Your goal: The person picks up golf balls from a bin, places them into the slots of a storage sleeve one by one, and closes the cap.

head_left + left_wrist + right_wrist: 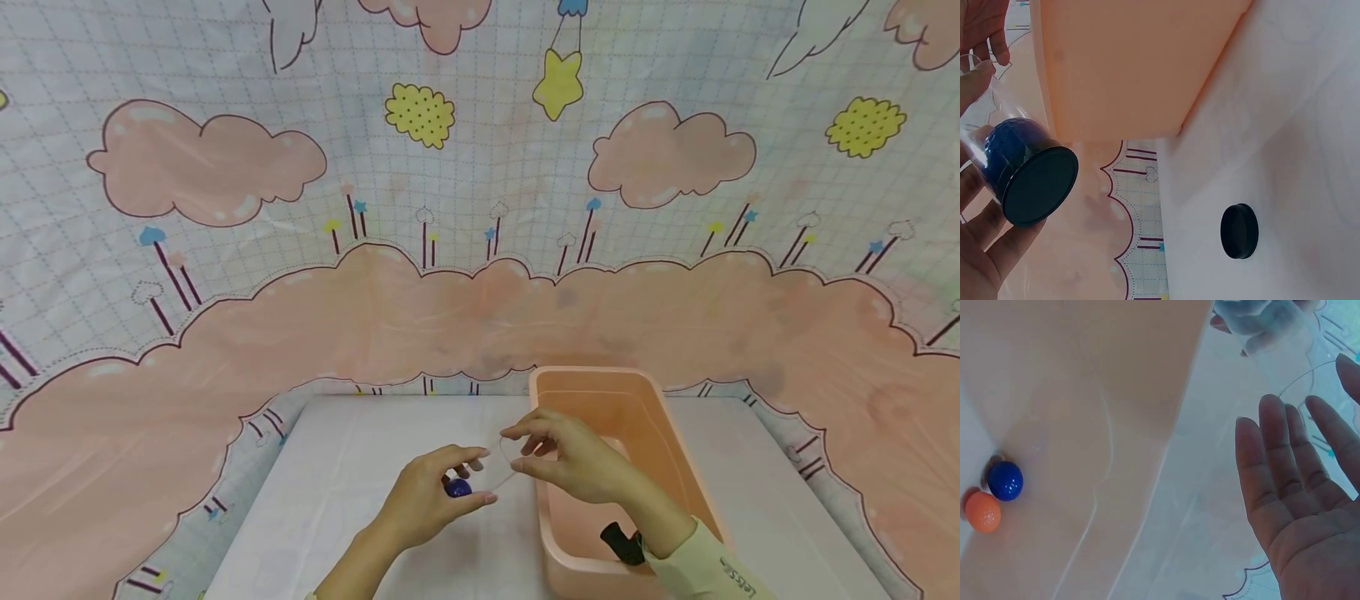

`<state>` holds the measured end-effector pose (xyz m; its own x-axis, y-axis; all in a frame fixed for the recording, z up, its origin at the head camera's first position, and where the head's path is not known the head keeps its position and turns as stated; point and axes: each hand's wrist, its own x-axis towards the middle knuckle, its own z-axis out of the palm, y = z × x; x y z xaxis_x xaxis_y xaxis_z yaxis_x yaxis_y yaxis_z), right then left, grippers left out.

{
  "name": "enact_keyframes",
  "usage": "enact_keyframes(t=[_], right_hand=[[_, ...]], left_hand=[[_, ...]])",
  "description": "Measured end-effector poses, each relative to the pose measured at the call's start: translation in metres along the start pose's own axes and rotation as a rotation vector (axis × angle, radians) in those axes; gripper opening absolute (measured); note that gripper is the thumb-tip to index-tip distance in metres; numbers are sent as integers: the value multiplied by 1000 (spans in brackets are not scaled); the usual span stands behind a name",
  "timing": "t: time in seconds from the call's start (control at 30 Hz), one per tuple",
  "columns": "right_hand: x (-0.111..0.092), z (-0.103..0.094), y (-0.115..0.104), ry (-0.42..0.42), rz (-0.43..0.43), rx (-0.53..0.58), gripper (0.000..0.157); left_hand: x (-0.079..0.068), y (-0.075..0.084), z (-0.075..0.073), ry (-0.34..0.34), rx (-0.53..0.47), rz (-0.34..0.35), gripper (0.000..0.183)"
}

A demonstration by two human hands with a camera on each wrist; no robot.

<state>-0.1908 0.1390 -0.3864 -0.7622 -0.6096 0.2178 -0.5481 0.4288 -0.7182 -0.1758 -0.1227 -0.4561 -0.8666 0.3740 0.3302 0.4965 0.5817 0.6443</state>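
My left hand (423, 498) grips a clear plastic tube (1015, 105) with a round black base (1041, 186). Inside it, just above the base, sits a blue ball (1011, 142). The tube lies tilted, its rim toward my right hand (577, 460). That hand is at the open end, over the side of the orange basin (551, 546), thumb and fingertips spread right by the rim. In the right wrist view the right fingers are nearly straight, and no ball shows among them.
In the basin lie a blue ball (1005, 480) and an orange ball (983, 512), side by side. A black round lid (1239, 231) is on the white table (337, 450). A cartoon-printed cloth (450, 325) hangs behind. Something black (622, 543) shows by the right wrist.
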Motion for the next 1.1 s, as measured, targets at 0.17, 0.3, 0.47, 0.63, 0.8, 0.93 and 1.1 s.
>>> enact_keyframes(t=[0.17,0.3,0.47,0.63,0.8,0.93,1.1], right_hand=[[0,0,0,1,-6,1,36],[0,0,0,-6,1,2,36],[0,-1,0,-16,13,-13,35],[0,-1,0,-18,17,-25,34],[0,-1,0,-16,13,-22,33],[0,-3,1,-28,26,-23,33],[-1,-11,2,-25,60,-31,33]], left_hand=[[-1,0,1,5,2,3,53],[-1,1,1,7,2,1,52],[-1,1,1,1,9,-4,52],[-2,1,1,-8,4,-5,53],[-1,0,1,-8,-4,-6,53],[-2,0,1,-9,-8,-10,53],[-2,0,0,2,-21,-1,52]])
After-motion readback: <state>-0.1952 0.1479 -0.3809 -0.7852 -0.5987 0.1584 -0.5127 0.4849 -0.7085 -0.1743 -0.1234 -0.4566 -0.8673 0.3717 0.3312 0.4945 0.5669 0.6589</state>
